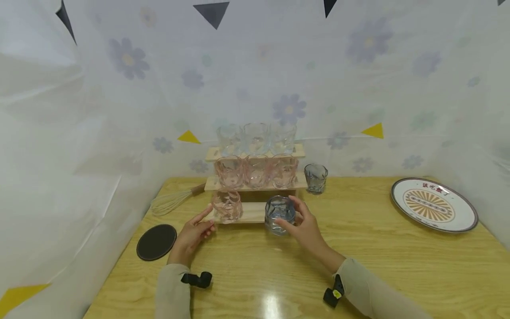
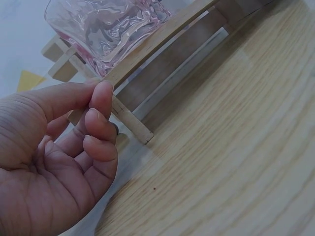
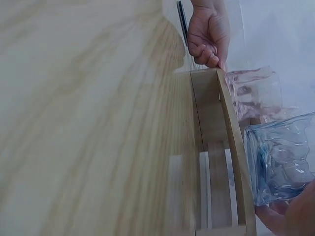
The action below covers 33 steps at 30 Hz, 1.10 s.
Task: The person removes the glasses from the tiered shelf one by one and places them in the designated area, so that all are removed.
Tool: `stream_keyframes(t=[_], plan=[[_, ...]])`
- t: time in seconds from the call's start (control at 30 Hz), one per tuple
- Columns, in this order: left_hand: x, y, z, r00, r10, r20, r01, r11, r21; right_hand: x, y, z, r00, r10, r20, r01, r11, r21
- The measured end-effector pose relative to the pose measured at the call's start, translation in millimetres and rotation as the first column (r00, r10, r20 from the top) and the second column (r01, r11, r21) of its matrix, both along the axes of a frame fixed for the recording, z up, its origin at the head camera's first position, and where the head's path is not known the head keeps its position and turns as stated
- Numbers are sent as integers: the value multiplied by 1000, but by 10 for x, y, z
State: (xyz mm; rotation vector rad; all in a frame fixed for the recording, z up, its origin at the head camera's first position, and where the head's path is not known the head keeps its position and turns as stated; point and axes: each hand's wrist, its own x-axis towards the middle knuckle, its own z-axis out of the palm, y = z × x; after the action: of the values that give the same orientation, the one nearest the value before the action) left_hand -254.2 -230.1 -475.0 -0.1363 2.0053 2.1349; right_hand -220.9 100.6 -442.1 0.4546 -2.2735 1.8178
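Blue see-through glass cup in the head view: my right hand curls round it, by the pale wooden step rack; left wrist view: my left hand pinches the rack's end, near a pink glass cup; right wrist view: the blue cup is at the rack's edge.

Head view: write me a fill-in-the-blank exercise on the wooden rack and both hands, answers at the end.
1. The right hand holds a ____-tinted glass.
2. On the top tier of the wooden rack stand ____ clear glasses.
3. The glasses on the middle tier are tinted ____.
4. Of the rack's three tiers, the left hand touches the ____ one.

Missing words: blue; three; pink; bottom.
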Motion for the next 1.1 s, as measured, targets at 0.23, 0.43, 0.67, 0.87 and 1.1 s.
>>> stream_keyframes(t=[0.23,0.43,0.67,0.87,1.1], plan=[[-25,-4,-26,1000,4,-1,-4,1000,14,23,344,-42,999,-42,14,41,998,48],[-20,-5,-18,1000,1,0,-1,1000,6,78,633,-5,996,-91,19,88,989,121],[-3,-3,-11,1000,9,11,-9,1000,14,65,929,56,986,-162,36,154,974,164],[8,-9,4,1000,0,13,-1,1000,16,-43,1146,58,962,-273,23,266,951,158],[20,5,15,1000,-4,6,4,1000,7,-269,1357,-29,926,-377,-31,377,910,173]])
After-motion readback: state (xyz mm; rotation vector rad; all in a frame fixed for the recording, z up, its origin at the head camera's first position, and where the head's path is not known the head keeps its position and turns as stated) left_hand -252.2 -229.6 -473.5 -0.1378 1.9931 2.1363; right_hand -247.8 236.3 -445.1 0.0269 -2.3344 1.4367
